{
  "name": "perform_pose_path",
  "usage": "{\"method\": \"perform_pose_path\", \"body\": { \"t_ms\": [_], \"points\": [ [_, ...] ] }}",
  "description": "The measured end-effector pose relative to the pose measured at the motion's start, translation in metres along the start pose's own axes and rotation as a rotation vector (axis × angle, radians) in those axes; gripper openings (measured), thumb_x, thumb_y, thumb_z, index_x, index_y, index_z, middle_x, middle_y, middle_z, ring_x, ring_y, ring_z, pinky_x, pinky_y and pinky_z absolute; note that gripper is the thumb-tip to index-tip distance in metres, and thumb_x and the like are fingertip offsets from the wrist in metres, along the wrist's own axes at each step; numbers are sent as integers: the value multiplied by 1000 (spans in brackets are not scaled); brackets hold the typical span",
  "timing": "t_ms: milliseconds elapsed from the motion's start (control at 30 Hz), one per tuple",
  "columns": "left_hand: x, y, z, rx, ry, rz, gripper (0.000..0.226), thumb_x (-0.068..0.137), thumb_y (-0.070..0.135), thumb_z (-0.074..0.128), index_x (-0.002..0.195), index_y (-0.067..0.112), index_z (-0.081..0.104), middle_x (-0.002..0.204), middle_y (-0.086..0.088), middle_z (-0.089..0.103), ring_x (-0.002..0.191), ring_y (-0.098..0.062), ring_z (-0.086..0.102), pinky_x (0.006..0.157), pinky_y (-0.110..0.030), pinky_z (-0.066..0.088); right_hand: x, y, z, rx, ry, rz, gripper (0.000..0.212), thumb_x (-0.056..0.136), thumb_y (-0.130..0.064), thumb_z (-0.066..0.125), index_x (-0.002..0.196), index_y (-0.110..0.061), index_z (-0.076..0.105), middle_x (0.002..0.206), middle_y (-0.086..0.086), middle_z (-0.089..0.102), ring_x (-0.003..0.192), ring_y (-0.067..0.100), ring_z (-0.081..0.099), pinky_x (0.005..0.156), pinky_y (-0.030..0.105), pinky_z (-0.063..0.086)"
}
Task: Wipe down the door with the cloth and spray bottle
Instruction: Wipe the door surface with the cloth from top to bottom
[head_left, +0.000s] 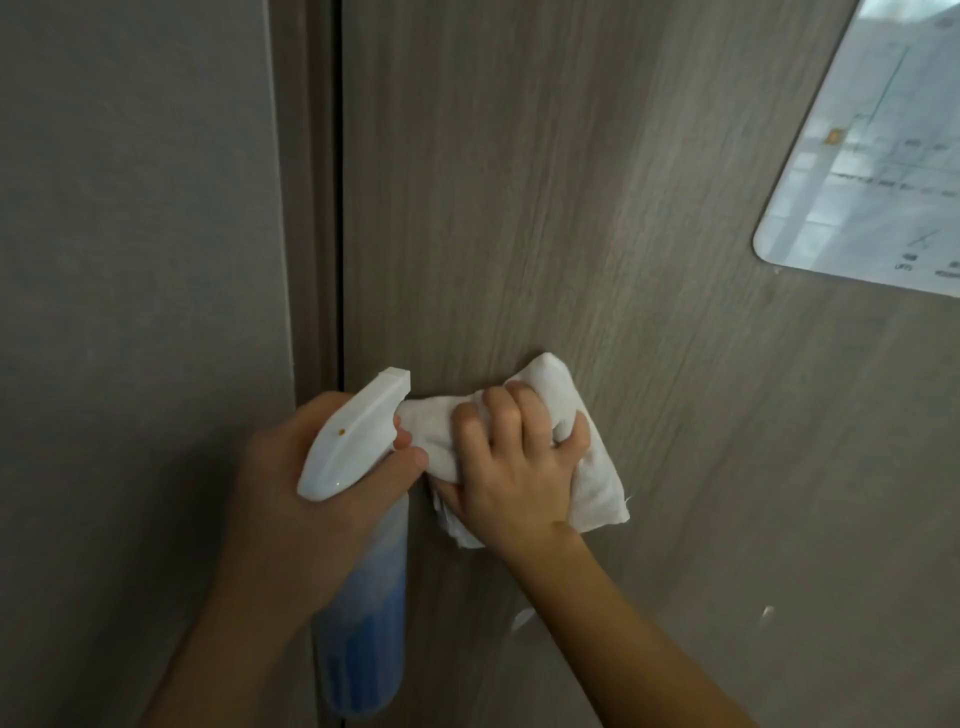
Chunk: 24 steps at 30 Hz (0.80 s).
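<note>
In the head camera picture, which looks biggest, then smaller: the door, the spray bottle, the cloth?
1. door
2. spray bottle
3. cloth
The bottle sits nearer the camera, and the right hand hides part of the cloth, so those two are unsure.

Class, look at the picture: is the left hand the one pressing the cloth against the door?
No, the right hand grips the cloth against the door; the left hand holds the spray bottle.

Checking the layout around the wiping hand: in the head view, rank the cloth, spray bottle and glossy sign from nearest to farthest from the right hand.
From the right hand:
1. cloth, gripped in it
2. spray bottle, just left
3. glossy sign, upper right
</note>
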<state>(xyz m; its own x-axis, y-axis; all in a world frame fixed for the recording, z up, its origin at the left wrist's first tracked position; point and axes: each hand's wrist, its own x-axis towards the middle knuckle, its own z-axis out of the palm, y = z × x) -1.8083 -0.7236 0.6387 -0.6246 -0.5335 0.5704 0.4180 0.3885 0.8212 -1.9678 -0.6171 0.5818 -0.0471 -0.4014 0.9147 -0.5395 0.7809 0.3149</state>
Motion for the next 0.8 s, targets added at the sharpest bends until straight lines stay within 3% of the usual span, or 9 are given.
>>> {"method": "perform_pose_path", "body": {
  "t_ms": [100, 200, 267, 400, 533, 633, 700, 800],
  "points": [
    [1, 3, -1, 8, 16, 3, 19, 52, 53, 71, 69, 60, 67, 66, 32, 67, 68, 13, 65, 58, -2, 47, -2, 3, 0, 17, -30, -54, 56, 70, -57, 74, 106, -21, 50, 119, 4, 45, 116, 25, 45, 90, 55, 31],
    [0, 2, -4, -5, 3, 2, 31, 55, 53, 70, 78, 32, 72, 74, 21, 72, 70, 4, 68, 59, -5, 49, 14, 10, -9, 42, -26, -49, 58, 71, -57, 74, 107, -19, 49, 120, 6, 43, 116, 28, 44, 88, 55, 32],
    [0, 1, -5, 3, -4, 7, 37, 56, 51, 72, 80, 22, 72, 77, 13, 74, 72, -1, 70, 59, -8, 50, 47, 21, -19, 47, 13, 52, 56, 74, -56, 70, 109, -17, 50, 121, 9, 41, 115, 30, 41, 88, 53, 32],
    [-1, 4, -9, -49, 0, -27, 39, 56, 57, 71, 85, 30, 72, 81, 24, 74, 76, 7, 69, 64, -6, 52, 141, 56, -47, 43, 106, 305, 54, 79, -60, 63, 109, -16, 61, 121, 15, 55, 113, 33, 42, 84, 52, 34],
    [3, 8, -18, -42, 6, -19, 40, 58, 57, 71, 95, 40, 70, 89, 24, 74, 81, 8, 69, 66, -5, 51, 156, 55, -51, 45, 86, 289, 69, 83, -81, 43, 111, -21, 62, 124, 12, 56, 122, 35, 43, 90, 55, 32],
    [6, 5, -22, -5, 6, -3, 39, 60, 56, 72, 95, 38, 70, 90, 21, 75, 82, 4, 70, 67, -6, 51, 121, 31, -39, 103, 30, 226, 70, 90, -78, 26, 106, -22, 65, 124, 10, 58, 126, 31, 39, 95, 57, 29],
    [5, 1, -24, -9, 26, -4, 39, 58, 54, 73, 91, 32, 73, 89, 19, 75, 82, 1, 71, 68, -7, 52, 97, 18, -30, 121, 31, 202, 60, 95, -68, 30, 100, -22, 68, 120, 9, 61, 123, 29, 42, 97, 58, 28],
    [2, -1, -26, -28, 17, -4, 40, 57, 53, 72, 93, 36, 72, 87, 21, 75, 83, 1, 71, 68, -6, 52, 71, 7, -20, 111, 101, 184, 38, 92, -57, 54, 89, -23, 71, 108, 5, 66, 116, 26, 48, 96, 56, 31]
  ]
}}
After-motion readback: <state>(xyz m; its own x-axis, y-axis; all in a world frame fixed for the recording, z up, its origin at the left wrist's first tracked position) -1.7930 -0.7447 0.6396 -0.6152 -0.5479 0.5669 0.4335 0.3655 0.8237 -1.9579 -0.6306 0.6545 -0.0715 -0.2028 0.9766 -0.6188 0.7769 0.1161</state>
